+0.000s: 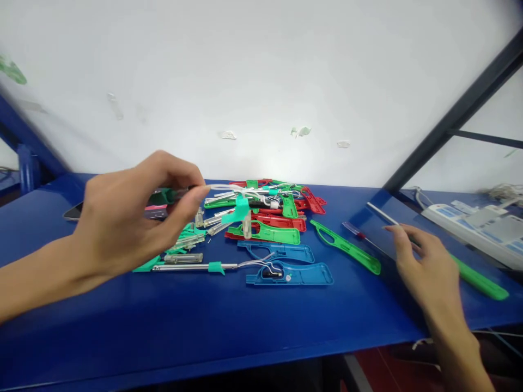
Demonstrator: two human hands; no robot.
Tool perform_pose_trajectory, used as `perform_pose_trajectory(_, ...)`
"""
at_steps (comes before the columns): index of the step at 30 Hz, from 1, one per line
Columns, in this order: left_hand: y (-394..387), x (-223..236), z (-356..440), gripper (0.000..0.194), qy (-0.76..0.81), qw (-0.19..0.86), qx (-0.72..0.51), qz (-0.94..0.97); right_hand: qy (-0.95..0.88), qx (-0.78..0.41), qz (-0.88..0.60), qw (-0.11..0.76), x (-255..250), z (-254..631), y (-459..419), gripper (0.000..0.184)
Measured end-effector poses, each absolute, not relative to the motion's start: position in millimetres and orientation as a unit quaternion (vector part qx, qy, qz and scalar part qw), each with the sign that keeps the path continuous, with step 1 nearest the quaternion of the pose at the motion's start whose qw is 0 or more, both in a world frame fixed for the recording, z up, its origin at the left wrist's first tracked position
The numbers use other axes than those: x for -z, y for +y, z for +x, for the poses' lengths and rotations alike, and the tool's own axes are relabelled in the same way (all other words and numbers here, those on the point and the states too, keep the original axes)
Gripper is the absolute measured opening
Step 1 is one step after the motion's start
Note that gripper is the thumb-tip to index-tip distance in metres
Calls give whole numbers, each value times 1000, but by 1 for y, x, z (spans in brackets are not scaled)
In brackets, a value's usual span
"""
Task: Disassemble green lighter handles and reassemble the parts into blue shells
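Left hand (139,209), left of centre: thumb and finger pinched on white wires (229,187). Right hand (431,269), lower right: fingers narrow, at a pale rod (382,213); grip cannot be told. Between them, nearer the right: green half-shell (358,256), long axis sloping down rightward on the worktop (204,332).

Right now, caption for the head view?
Left hand holds white wires above lighter shells; right hand at a metal rod.
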State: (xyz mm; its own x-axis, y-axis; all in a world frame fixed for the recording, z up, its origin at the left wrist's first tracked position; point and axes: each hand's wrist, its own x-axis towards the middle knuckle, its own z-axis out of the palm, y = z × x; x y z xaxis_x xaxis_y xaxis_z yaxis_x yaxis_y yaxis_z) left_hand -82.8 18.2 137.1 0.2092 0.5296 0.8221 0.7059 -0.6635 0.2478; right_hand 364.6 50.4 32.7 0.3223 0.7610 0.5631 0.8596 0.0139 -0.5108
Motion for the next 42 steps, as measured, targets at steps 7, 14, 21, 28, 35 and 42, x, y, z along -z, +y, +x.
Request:
perform_pose_trajectory(7, 66, -125, -109, 27, -342, 119, 587, -724, -558, 18, -720, 411, -26, 369, 51, 53)
perform_pose_trajectory(14, 85, -113, -116, 12, -281, 129, 612, -727, -553, -1, -731, 401, -31, 366, 46, 43)
perform_pose_trajectory(21, 66, -114, -101, 8, -281, 124, 570, -762, -536, 66, -699, 469, -39, 348, 36, 29)
perform_pose_trajectory(28, 32, -124, -79, 8, -281, 100, 549, -781, -745, -95, -448, 486, -65, 234, -6, 28)
perform_pose_trajectory(35, 15, -125, -78, 11, -296, 112, 526, -789, -781, -269, -339, 449, -89, 149, 0, 31)
perform_pose_trajectory(42, 32, -113, -86, 7, -303, 215, 491, -788, -739, -359, -372, 432, -83, 157, 0, 12)
